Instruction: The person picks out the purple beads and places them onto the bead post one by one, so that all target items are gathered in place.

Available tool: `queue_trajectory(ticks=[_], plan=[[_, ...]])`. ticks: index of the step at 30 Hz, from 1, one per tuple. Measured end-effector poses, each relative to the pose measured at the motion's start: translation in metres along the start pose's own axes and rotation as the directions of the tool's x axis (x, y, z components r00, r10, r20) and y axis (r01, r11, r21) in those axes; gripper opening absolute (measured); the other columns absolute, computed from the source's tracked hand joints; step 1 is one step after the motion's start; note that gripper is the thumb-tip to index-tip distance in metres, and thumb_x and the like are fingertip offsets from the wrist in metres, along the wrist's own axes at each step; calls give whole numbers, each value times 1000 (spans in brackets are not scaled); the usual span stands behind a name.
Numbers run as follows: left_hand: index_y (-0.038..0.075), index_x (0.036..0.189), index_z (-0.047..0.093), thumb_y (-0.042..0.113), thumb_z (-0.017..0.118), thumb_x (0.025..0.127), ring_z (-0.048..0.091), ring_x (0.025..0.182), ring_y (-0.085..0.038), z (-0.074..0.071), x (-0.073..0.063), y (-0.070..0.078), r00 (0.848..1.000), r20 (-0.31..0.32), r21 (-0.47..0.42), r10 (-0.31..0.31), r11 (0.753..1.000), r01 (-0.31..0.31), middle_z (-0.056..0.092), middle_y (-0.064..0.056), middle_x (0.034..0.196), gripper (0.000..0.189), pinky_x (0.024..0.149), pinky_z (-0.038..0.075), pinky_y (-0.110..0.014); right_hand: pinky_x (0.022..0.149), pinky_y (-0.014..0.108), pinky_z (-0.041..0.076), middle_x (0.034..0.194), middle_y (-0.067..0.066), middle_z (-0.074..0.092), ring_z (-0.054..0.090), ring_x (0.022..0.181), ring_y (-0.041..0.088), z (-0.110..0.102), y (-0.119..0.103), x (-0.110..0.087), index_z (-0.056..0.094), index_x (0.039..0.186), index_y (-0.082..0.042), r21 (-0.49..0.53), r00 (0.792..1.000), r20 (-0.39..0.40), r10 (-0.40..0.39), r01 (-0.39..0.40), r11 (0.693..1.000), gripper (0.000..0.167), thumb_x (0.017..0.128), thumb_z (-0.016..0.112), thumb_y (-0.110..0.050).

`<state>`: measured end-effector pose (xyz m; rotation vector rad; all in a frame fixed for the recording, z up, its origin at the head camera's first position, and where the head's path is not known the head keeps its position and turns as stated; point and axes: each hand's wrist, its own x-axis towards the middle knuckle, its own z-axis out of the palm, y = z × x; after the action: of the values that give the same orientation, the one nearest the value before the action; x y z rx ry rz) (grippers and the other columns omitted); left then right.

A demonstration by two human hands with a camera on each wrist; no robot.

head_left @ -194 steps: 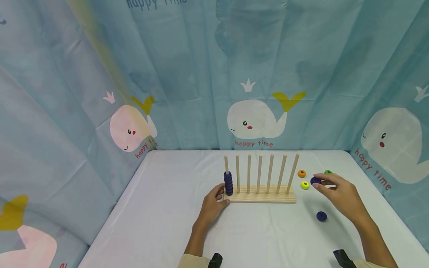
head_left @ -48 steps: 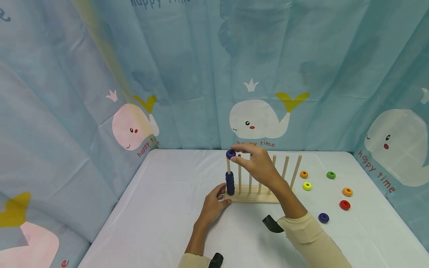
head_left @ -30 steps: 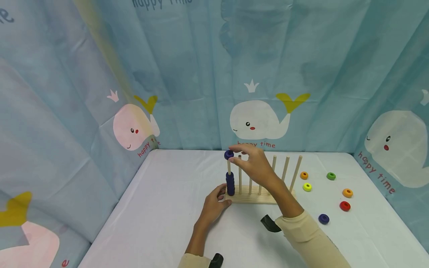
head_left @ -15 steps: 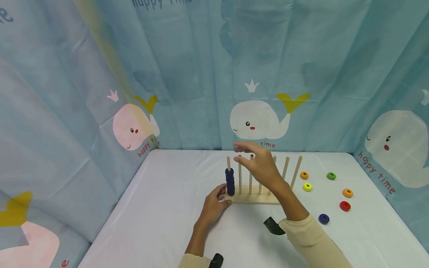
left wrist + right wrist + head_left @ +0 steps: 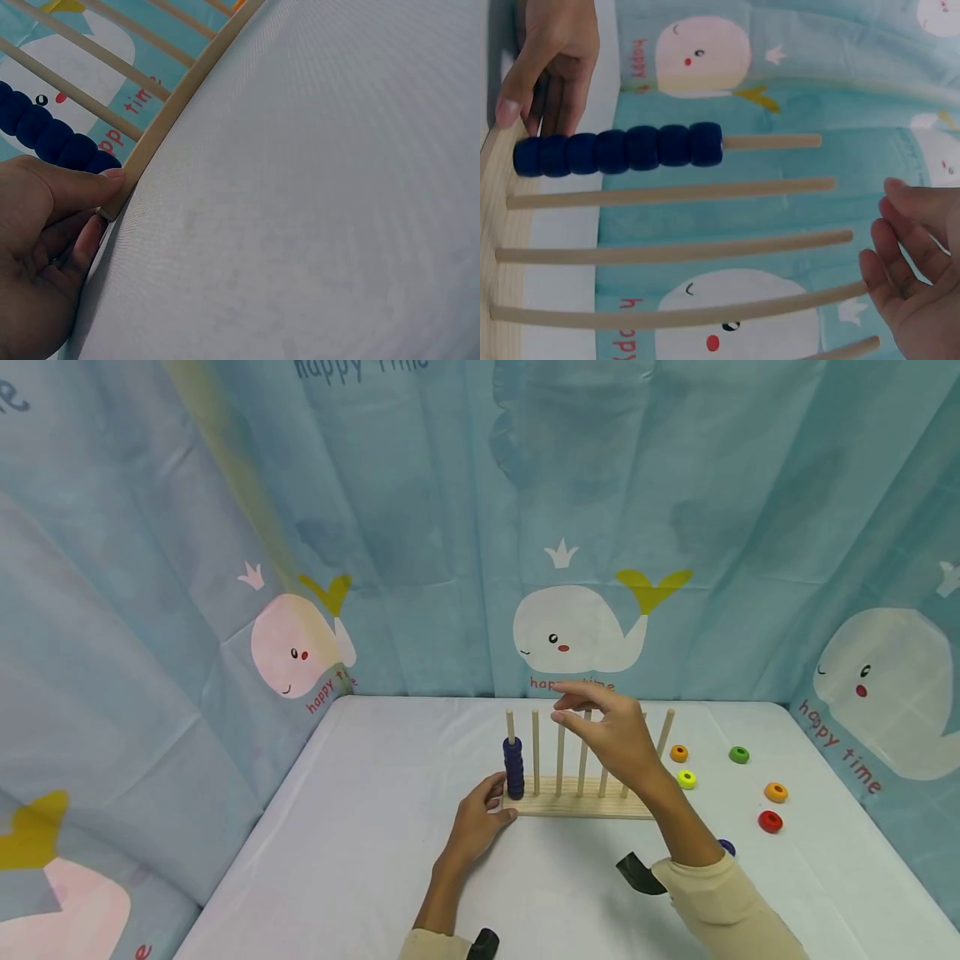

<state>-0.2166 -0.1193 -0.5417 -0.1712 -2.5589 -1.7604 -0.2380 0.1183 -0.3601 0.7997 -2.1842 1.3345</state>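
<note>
A pale wooden peg stand (image 5: 585,809) sits on the white table with a row of upright pegs. Dark blue ring beads (image 5: 622,150) are stacked on its leftmost peg (image 5: 772,141), whose tip stays bare; the other pegs in sight carry nothing. My left hand (image 5: 474,821) grips the left end of the base, thumb on the near edge, fingers at the end, as the left wrist view shows close up. My right hand (image 5: 618,739) hovers over the middle pegs with fingers spread from the thumb and nothing between them. It hides parts of the right-hand pegs.
Right of the stand lie loose beads: an orange one (image 5: 678,753), a yellow one (image 5: 686,779), a green one (image 5: 738,755), another orange one (image 5: 776,792) and a red one (image 5: 770,822). A blue bead (image 5: 726,846) is partly covered by the right forearm. A whale-print curtain (image 5: 420,610) hangs behind.
My right hand brought a blue bead from the right, let it go onto the leftmost peg, and has since moved rightward. The blue stack is one bead taller. My left hand stays put.
</note>
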Motion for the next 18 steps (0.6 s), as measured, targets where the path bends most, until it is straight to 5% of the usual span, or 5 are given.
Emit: queue_trajectory(ticks=[6,18], plan=[[10,153,55,7,80,93,61,136,-31,0,0,0,1000,-3,5,-6,1000,6,64,-14,147,65,113,54,-44,86,20,56,103,-1,78,71,99,21,-14,1,-7,77,127,-13,-7,1000,-26,10,-11,1000,38,91,84,-7],[9,153,55,7,80,93,61,135,-31,0,1,0,1000,-3,13,-9,1000,10,64,-15,145,66,112,54,-43,88,11,54,111,2,78,66,102,7,-42,3,-25,77,127,-14,-75,998,-69,-12,7,997,40,89,84,-2]])
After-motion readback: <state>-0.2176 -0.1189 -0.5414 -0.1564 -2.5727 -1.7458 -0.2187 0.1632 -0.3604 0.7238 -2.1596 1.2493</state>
